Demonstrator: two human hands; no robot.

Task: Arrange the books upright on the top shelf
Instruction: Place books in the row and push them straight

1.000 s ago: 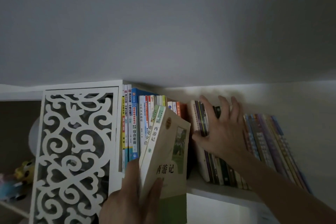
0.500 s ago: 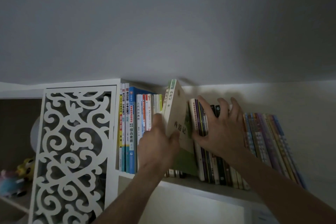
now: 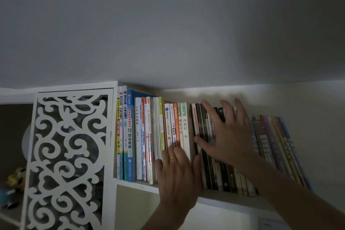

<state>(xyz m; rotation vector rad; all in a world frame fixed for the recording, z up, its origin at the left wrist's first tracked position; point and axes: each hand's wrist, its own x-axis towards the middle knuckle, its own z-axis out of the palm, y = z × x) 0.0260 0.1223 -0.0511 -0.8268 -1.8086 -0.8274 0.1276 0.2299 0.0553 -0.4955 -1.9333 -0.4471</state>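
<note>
White top shelf (image 3: 168, 187) under a dim ceiling: cream-spined paperback (image 3: 185, 127) stands upright in the row.
Left hand (image 3: 177, 172) presses its spine with flat, relaxed fingers; right hand (image 3: 224, 132), spread open, braces the leaning dark-spined books (image 3: 203, 127) just right.

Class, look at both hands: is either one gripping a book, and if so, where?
Neither. The left hand presses flat against upright book spines; the right hand rests open on the leaning books.
</note>
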